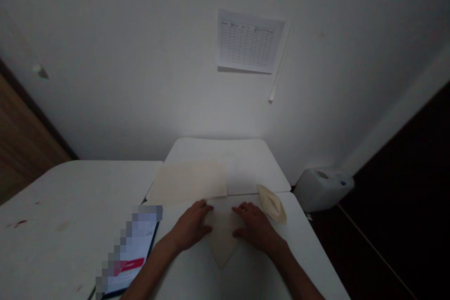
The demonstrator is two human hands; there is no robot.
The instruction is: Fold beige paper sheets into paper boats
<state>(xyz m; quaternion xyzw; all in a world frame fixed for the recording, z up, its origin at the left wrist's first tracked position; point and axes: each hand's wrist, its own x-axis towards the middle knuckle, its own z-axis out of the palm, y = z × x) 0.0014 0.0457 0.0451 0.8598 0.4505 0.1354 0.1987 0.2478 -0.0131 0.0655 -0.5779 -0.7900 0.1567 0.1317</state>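
Note:
A cream sheet folded into a downward-pointing triangle lies on the white table in front of me. My left hand rests on its left side, fingers stretched flat along the upper edge. My right hand presses on its right side, fingers flat too. Neither hand grips anything. A stack of flat cream paper lies just beyond the hands. A small folded cream paper shape sits to the right of my right hand.
A tablet with a lit screen lies at my left forearm. Another white table adjoins on the left. A printed chart hangs on the wall. A white box-like device stands on the dark floor at right.

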